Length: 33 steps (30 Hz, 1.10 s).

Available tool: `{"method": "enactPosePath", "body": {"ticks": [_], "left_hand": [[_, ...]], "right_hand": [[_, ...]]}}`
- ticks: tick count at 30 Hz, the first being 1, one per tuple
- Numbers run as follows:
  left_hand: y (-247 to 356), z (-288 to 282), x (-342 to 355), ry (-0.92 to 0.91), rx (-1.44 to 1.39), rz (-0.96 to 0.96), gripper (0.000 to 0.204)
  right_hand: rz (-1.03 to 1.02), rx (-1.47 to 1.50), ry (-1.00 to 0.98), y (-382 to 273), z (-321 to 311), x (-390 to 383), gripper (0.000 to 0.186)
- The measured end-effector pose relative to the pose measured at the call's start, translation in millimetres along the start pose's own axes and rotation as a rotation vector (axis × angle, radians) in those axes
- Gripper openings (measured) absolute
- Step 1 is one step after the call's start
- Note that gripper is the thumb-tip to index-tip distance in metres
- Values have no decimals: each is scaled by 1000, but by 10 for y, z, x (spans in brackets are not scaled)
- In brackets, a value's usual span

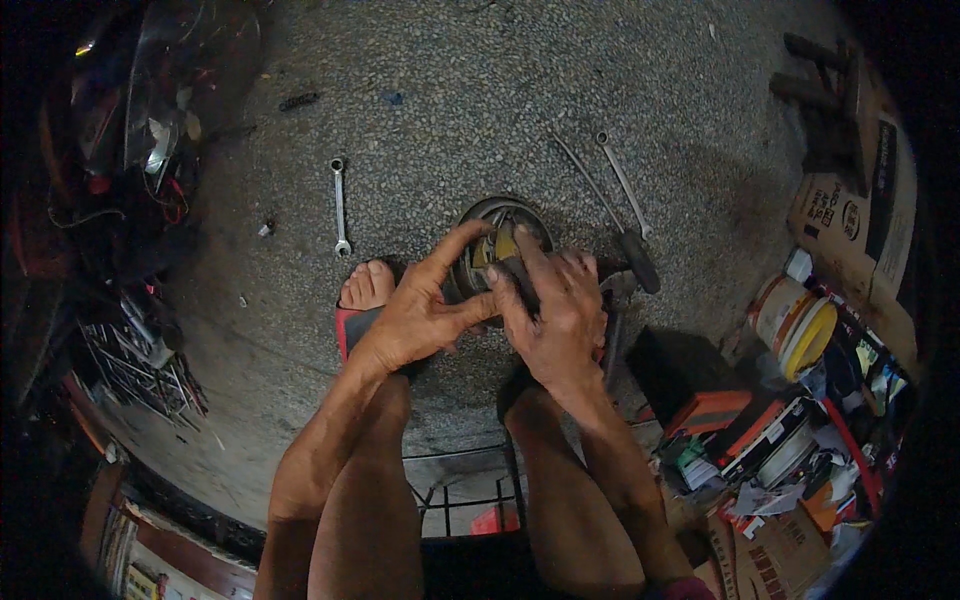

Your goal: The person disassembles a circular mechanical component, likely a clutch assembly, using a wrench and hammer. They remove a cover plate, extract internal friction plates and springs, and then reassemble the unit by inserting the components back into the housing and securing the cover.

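Note:
A round metal drum-like part [478,211] is between my feet, its rim worn and grey. Inside it shows a yellowish piece [487,252], partly covered by fingers. My left hand [420,315] is curled round the left side of the part, index finger across its top and thumb reaching toward its near side. From the right, my right hand [560,320] grips it, index finger pressed down inside the rim and thumb on the near side. A dark curved surface [521,278] shows between that thumb and index finger. The hands hide much of the near side.
One combination wrench [340,205] lies left on the speckled floor, another [625,185] right, beside a long dark-handled tool [636,262]. Clutter, a paint bucket [805,340] and cardboard boxes [850,220] fill the right. Metal rods [145,370] lie at the left.

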<state>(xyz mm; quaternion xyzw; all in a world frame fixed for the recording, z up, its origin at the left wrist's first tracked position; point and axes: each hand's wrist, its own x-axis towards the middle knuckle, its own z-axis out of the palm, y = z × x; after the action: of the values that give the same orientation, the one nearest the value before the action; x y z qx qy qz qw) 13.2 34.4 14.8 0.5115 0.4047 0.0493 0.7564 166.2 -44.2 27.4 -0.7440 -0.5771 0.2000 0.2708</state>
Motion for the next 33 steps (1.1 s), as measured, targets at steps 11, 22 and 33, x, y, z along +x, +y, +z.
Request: {"method": "enactPosePath", "body": {"ticks": [11,22,33], "left_hand": [[-153,-4,-7,178,380,91,76],[-314,-19,-88,169,193,-149,89],[-296,-30,14,183,-7,-138,94]], "right_hand": [[59,85,-11,25,148,143,39],[289,258,-340,11,30,252,48],[62,24,-359,55,81,404,36]]}}
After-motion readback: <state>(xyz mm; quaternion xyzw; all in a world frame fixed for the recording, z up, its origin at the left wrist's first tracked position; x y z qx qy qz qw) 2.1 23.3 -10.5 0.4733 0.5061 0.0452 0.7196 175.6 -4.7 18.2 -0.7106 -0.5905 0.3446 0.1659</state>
